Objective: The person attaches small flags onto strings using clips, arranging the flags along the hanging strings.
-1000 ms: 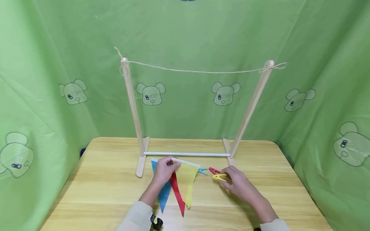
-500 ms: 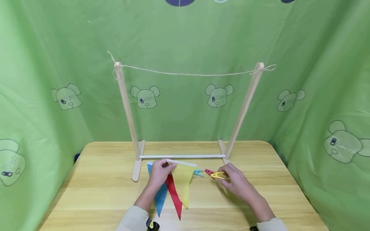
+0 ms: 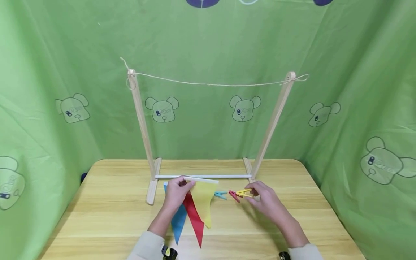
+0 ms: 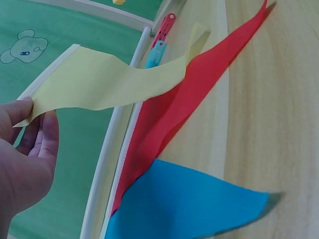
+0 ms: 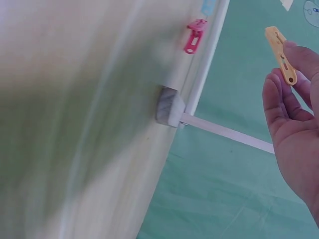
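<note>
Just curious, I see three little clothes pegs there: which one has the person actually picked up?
The yellow peg, pinched in the right hand. The red peg and blue peg lie untouched on the table.

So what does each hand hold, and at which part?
The left hand pinches the yellow flag at its top white edge. The right hand pinches the yellow peg at one end.
</note>
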Demonstrator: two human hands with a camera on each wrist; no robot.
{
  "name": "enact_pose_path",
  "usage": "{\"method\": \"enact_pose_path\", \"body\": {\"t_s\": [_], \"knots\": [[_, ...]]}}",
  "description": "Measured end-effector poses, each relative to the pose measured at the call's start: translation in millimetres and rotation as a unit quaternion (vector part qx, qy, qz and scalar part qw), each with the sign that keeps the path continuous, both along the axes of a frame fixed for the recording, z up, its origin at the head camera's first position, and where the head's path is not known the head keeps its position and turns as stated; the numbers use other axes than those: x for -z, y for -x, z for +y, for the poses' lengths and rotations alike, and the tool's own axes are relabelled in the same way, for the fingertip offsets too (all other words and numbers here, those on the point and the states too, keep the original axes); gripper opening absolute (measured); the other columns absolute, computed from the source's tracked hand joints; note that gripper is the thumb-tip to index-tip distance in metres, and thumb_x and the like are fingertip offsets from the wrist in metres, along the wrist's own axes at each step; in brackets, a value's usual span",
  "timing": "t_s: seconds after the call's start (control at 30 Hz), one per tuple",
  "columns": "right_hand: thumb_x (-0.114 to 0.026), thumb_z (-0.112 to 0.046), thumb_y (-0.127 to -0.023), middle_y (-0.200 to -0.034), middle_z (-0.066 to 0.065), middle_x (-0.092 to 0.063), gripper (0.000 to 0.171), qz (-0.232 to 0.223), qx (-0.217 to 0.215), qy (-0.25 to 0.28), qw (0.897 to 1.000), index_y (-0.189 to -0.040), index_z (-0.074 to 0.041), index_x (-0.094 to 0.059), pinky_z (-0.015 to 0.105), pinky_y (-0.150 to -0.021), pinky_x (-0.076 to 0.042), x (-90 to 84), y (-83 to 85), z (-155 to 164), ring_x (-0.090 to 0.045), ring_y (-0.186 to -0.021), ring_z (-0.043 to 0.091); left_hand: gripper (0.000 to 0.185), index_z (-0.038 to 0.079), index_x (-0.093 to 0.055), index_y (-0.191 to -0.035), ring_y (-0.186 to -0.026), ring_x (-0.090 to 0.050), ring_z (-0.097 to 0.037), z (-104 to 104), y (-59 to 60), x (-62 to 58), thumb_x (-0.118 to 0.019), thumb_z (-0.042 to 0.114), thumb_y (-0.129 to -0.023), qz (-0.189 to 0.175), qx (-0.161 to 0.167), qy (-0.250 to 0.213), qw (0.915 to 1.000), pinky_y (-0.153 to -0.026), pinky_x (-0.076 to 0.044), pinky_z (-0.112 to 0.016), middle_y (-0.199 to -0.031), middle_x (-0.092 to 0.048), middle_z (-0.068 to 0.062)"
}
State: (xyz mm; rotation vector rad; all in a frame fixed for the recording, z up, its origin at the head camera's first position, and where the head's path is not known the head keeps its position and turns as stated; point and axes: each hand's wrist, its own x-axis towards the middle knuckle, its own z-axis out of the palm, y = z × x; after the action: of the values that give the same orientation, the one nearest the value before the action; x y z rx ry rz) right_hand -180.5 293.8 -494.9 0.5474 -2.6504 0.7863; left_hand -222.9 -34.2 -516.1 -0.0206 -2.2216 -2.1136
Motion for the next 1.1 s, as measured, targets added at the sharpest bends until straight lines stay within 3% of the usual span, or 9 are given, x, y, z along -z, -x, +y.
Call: {"method": "enact_pose_path", "body": {"t_s": [0.23, 0.4, 0.63, 0.9, 1.1], "knots": [[-0.087, -0.001, -0.079, -0.098, 0.005, -0.069, 0.036, 0.003, -0.003, 0.007, 1.000, -0.111, -0.006, -0.071, 0.031, -0.076, -0.063, -14.4, 5.1, -0.4, -0.069, -0.085, 0.018, 0.043, -0.001, -0.051, -0.064, -0.052, -0.046, -0.011, 1.5, -0.9, -7.1, -0.084, 0.014, -0.086, 0.014, -0.012, 0.003, 0.9998, -0.047, -0.035, -0.019, -0.055, -0.045, 0.003], [-0.087, -0.001, -0.080, -0.094, 0.004, -0.069, 0.036, 0.003, 0.007, 0.015, 1.000, -0.112, -0.004, -0.070, 0.036, -0.078, -0.063, -21.0, 8.8, 0.3, -0.067, -0.085, 0.018, 0.044, -0.004, -0.048, -0.064, -0.052, -0.043, -0.010, 3.2, 0.0, -11.1, -0.082, 0.009, -0.088, 0.014, -0.017, -0.002, 0.9997, -0.049, -0.039, -0.017, -0.056, -0.041, 0.003], [-0.086, -0.002, -0.080, -0.095, 0.003, -0.068, 0.035, 0.011, 0.020, 0.031, 0.999, -0.111, -0.005, -0.070, 0.039, -0.080, -0.062, -28.6, 14.1, 1.2, -0.066, -0.086, 0.017, 0.031, -0.008, -0.059, -0.071, -0.057, -0.050, -0.016, 5.0, -2.3, -19.5, -0.080, 0.006, -0.089, 0.007, -0.011, -0.004, 0.9999, -0.053, -0.050, -0.022, -0.058, -0.048, 0.000], [-0.087, -0.001, -0.080, -0.095, 0.001, -0.067, 0.036, 0.050, 0.016, 0.034, 0.998, -0.111, -0.005, -0.070, 0.038, -0.078, -0.062, -41.8, 23.5, 1.9, -0.065, -0.086, 0.017, 0.028, -0.004, -0.066, -0.072, -0.059, -0.052, -0.014, 4.5, 0.0, -24.8, -0.082, 0.012, -0.088, 0.038, -0.007, -0.019, 0.9991, -0.050, -0.040, -0.020, -0.065, -0.062, -0.014], [-0.087, -0.002, -0.079, -0.096, 0.003, -0.068, 0.037, 0.064, 0.014, 0.030, 0.997, -0.112, -0.005, -0.070, 0.042, -0.080, -0.062, -53.4, 28.7, 2.9, -0.066, -0.087, 0.017, 0.026, -0.004, -0.067, -0.072, -0.057, -0.048, -0.009, 2.5, 5.1, -31.4, -0.082, 0.011, -0.089, 0.055, -0.007, -0.021, 0.9982, -0.050, -0.035, -0.020, -0.063, -0.060, -0.001]]}}
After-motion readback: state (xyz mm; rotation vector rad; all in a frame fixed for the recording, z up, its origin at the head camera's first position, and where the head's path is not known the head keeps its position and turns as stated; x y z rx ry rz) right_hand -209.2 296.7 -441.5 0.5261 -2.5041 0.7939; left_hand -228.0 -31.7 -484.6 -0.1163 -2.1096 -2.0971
